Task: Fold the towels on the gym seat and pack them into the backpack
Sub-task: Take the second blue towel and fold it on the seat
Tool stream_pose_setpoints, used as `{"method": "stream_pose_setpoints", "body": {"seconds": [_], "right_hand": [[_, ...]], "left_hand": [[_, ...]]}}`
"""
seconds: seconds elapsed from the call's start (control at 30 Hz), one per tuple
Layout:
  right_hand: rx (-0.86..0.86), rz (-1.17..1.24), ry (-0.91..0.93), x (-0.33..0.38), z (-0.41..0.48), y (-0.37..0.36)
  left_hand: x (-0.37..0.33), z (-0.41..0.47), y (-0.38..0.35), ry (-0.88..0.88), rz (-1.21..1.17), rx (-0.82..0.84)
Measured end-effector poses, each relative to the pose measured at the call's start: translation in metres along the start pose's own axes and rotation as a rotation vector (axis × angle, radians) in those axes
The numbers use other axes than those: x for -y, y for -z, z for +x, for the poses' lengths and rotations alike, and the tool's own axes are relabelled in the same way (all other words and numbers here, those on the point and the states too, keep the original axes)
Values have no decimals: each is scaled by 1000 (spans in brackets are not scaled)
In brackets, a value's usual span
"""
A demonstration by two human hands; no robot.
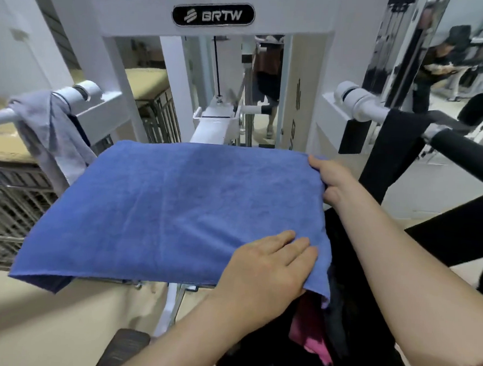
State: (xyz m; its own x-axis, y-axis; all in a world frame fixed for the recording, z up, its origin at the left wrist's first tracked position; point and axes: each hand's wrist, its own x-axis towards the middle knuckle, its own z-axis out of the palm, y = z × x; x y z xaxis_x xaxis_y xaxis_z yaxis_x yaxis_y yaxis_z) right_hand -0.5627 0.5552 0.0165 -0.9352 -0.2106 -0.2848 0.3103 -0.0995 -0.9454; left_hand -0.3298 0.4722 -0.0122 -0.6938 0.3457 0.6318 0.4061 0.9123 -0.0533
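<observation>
Head view, seat hidden under blue towel (172, 207), right hand (333, 179) pinches its far corner, left hand (266, 265) lies flat on near corner, black backpack (347, 328) holds pink thing (310, 337), half hidden.

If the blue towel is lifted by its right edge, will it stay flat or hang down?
Probably floppy: the near left corner of the blue towel already droops, so it would likely sag below the right hand gripping its edge. It is likely light, since the cloth looks thin. Its soft pile probably resists sliding under the left hand.
</observation>
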Motion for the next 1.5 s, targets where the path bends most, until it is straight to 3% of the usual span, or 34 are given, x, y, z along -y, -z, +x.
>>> {"method": "stream_pose_setpoints", "body": {"seconds": [0.1, 0.17, 0.3, 0.4, 0.53, 0.7, 0.77, 0.87, 0.9, 0.97, 1.07, 1.13, 1.23, 1.3, 1.37, 1.43, 1.5], "right_hand": [[-197, -157, 73, -8, -6, 16], [-280, -316, 118, -14, -3, 24], [-259, -776, 170, -12, -11, 17], [-217, -999, 390, 4, -27, 0], [-30, -1027, 682, 32, -62, -53], [352, -1162, 739, 22, -94, -136], [438, -1214, 786, 9, -103, -168], [544, -1339, 860, -10, -106, -217], [565, -1391, 873, -17, -106, -232], [582, -1462, 869, -30, -106, -253], [536, -1529, 911, -52, -103, -263], [496, -1571, 950, -61, -101, -261], [533, -1507, 914, -55, -99, -262], [594, -1183, 702, -39, -101, -263], [661, -640, 343, -12, -107, -252], [634, -315, 124, 15, -103, -229], [557, -254, 122, 32, -92, -199]], "left_hand": [[-26, 11, -7, -48, -23, 20], [-42, 15, -9, -54, -49, 160], [-52, 12, 9, -10, -157, 435], [-34, 9, 40, 141, -491, 262], [51, -26, 73, 521, -192, -60], [186, -109, 129, 1225, 180, 78], [218, -127, 145, 1452, 33, 94], [232, -135, 157, 1766, -624, 9], [228, -138, 158, 1791, -807, 19], [221, -144, 152, 1751, -1078, 70], [221, -150, 146, 1739, -1184, 2], [236, -159, 149, 1787, -1091, -39], [261, -154, 164, 1801, -834, -246], [259, -120, 182, 1620, -735, -371], [242, -74, 194, 1377, -711, -352], [209, -27, 193, 1096, -659, -175], [172, 6, 174, 870, -578, 152]]}}
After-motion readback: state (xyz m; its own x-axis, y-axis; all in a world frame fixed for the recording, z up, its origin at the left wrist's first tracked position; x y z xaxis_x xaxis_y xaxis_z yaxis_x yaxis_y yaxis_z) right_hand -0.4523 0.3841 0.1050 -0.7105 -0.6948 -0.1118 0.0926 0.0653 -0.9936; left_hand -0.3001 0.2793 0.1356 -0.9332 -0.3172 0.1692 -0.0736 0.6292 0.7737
